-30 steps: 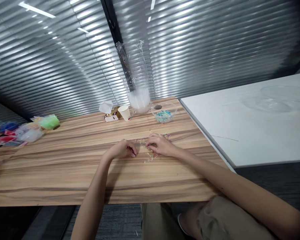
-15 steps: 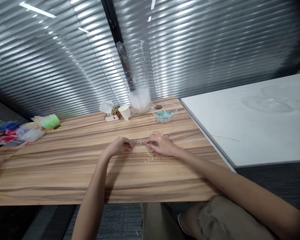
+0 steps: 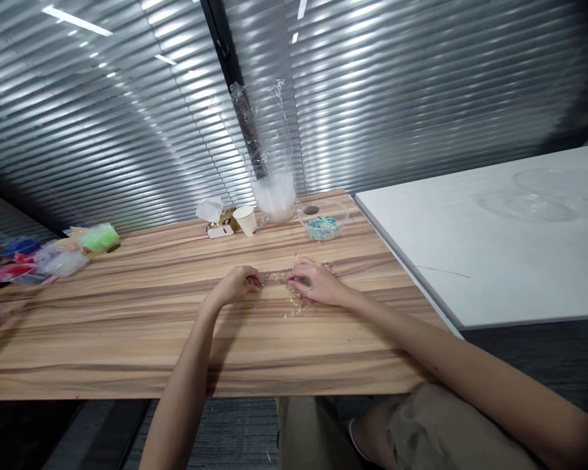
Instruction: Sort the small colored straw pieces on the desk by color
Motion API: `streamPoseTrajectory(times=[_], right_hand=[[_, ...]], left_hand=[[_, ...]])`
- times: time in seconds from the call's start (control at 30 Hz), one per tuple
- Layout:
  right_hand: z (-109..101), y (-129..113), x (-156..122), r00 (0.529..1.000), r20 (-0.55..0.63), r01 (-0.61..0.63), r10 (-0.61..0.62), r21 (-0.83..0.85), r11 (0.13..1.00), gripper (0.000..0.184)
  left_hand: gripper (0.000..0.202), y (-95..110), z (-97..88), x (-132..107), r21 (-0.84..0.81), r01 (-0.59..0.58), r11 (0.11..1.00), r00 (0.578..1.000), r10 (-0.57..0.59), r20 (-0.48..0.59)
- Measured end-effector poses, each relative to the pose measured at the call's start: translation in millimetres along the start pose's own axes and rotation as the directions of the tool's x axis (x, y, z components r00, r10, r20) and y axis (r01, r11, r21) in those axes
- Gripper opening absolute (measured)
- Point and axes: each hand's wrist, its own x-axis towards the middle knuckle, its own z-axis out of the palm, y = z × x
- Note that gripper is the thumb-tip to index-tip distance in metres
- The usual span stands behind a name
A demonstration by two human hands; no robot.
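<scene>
My left hand [image 3: 238, 285] rests on the wooden table [image 3: 127, 326] with its fingers curled in a pinch; what it pinches is too small to make out. My right hand [image 3: 315, 282] lies just to its right, fingers bent down over a scatter of small, thin, pale and coloured pieces [image 3: 294, 301]. The two hands sit a few centimetres apart near the table's middle.
At the back stand a clear bowl of blue-green bits [image 3: 322, 220], a tall clear plastic bag with white contents [image 3: 273, 189], a paper cup [image 3: 246, 220] and small boxes [image 3: 215, 215]. Coloured bags [image 3: 59, 251] lie at the left. A white table [image 3: 494, 228] adjoins on the right.
My left hand has shifted slightly up and to the right, toward my right hand. The right hand has stayed over the small pieces.
</scene>
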Motion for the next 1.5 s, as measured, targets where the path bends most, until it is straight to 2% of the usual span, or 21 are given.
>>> streamPoseTrajectory(times=[0.2, 0.47, 0.7, 0.97, 1.23, 1.5], right_hand=[[1, 1, 0, 1.000, -0.004, 0.000, 0.000, 0.008, 1.000, 0.012], [-1, 0, 1, 1.000, 0.004, 0.015, -0.015, 0.006, 1.000, 0.012], [1, 1, 0, 1.000, 0.010, 0.014, -0.014, 0.004, 1.000, 0.012], [2, 3, -1, 1.000, 0.025, 0.009, -0.009, 0.006, 1.000, 0.013], [0, 1, -1, 1.000, 0.024, 0.007, -0.007, 0.003, 1.000, 0.015], [-1, 0, 0, 0.999, 0.049, -0.018, 0.019, -0.020, 1.000, 0.014]], left_hand=[[0.017, -3, 2.5, 2, 0.060, -0.028, 0.998, 0.999, 0.030, -0.034], [0.019, -20, 12.4, 11, 0.100, -0.074, 0.992, 0.969, 0.095, -0.228], [0.018, -24, 13.7, 14, 0.098, -0.085, 0.991, 0.968, 0.106, -0.229], [0.019, -27, 22.1, 22, 0.091, -0.080, 0.993, 0.939, 0.105, -0.327], [0.018, -16, 20.5, 18, 0.025, -0.122, 0.992, 0.964, 0.124, -0.233], [0.012, -15, 23.5, 18, -0.053, -0.123, 0.991, 0.976, 0.111, -0.186]])
